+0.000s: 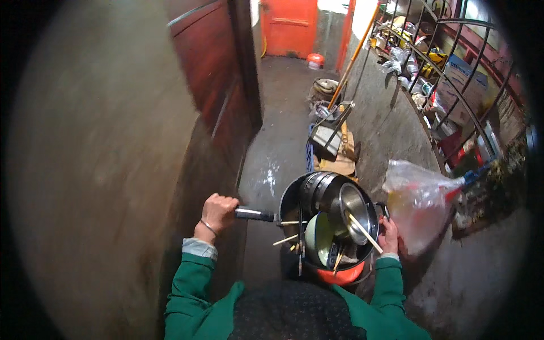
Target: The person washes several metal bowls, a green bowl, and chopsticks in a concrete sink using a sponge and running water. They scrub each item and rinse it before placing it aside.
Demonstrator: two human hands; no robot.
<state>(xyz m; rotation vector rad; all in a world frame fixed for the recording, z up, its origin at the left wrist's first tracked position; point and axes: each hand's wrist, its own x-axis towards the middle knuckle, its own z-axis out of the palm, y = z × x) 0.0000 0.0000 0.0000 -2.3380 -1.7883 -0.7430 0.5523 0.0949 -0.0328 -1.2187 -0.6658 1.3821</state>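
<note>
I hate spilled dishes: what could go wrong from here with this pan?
Pale wooden chopsticks jut past the rim of the dark round metal pan and might fall out. The shiny silver metal bowl and pale green round bowl sit tilted, so they could slide if the left grip on the long black-and-silver handle dips. The grey floor has a shiny, wet-looking patch, possibly slippery.

Bowls (322, 190) mostly hide the floor of the pan (289, 198); its near rim covers part of a red container (343, 275); contents of the plastic bag (418, 207) are blurred.
</note>
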